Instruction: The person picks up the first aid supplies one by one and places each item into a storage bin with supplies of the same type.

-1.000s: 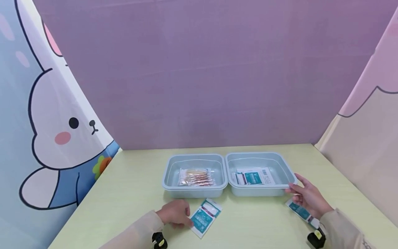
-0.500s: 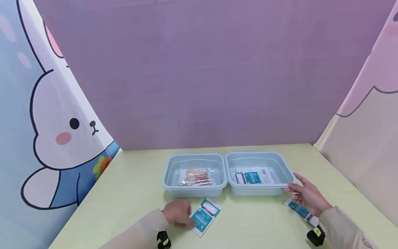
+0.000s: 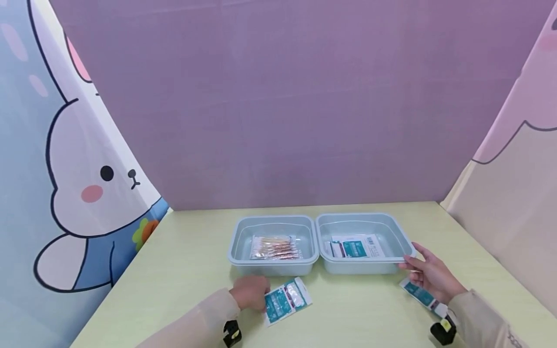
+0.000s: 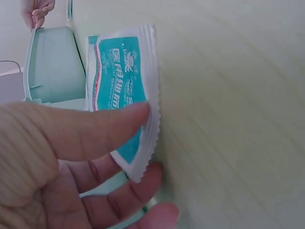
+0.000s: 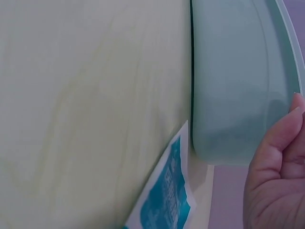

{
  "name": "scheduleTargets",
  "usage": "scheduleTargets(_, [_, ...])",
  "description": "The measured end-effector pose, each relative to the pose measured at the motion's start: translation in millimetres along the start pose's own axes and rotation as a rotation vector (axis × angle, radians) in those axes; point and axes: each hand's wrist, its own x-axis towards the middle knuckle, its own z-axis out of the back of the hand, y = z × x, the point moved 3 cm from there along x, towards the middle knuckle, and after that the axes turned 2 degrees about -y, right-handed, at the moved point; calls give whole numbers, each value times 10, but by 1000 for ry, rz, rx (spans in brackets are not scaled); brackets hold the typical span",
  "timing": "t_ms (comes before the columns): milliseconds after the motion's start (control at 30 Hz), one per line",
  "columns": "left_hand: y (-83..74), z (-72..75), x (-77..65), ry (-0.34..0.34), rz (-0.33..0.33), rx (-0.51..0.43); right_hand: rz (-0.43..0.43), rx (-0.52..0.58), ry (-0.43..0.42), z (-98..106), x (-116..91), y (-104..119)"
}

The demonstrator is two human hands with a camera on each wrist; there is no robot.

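Note:
My left hand point(image 3: 251, 292) pinches one end of a white and teal gauze packet point(image 3: 286, 302) in front of the left tray. In the left wrist view, the thumb lies over the crimped edge of the packet point(image 4: 121, 78), with fingers behind. At the right, my right hand point(image 3: 435, 279) grips the front right corner rim of the right light-blue plastic tray point(image 3: 365, 268). A second gauze packet point(image 3: 418, 293) lies on the table below that hand, partly hidden by it. Inside the right tray are gauze packets point(image 3: 354, 248).
The left light-blue tray point(image 3: 274, 269) stands beside the right one and holds a clear bag of cotton swabs point(image 3: 275, 247). Behind the pale yellow table point(image 3: 196, 246) rises a purple backdrop point(image 3: 278, 106). Printed cloths flank both sides.
My left hand has taken hold of the gauze packet's end and turned the packet clockwise, tilting it. The right hand stays at the tray's corner.

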Motion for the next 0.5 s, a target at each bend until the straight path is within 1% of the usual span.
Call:
scheduleTargets(100, [-8,2,4,9,2,-18,18,-9,14,3,-1,12])
scheduleTargets(167, [-15,7,5,14,-8,-31,24,-13,18,1,-6,18])
scheduleTargets(267, [-38,20,7,31,-51,-32,20,-22,15,3,-10,18])
scheduleTargets(333, [-60,36,8,58,-76,-41,13,-28,6,4,-12,19])
scheduleTargets(400, [-84,61,5,95,-86,-76,13,-32,3,7,-10,20])
scheduleTargets(500, [-126,116,-5,134,-91,-212,10,-31,1,9,-5,19])
